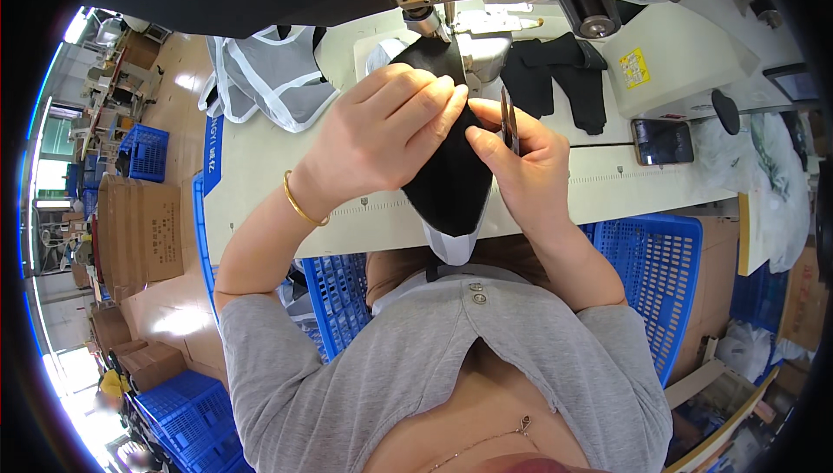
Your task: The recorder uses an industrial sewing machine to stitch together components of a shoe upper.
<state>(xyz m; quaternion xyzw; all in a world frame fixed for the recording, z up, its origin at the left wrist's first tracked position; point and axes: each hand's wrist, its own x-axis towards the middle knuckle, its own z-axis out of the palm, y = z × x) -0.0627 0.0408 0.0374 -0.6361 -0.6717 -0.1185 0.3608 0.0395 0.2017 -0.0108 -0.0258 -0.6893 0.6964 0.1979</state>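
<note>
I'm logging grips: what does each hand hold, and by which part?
The left hand and right hand both pinch the black fabric near its right edge. The right hand also holds a dark pointed tool by the end its fingers hide.

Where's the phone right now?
In the head view, the phone lies on the right side of the sewing table, between the right hand and the clear plastic bag.

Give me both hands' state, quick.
Left hand: closed, pinching the black fabric.
Right hand: closed around dark snips, thumb and forefinger at the fabric's edge.
</note>
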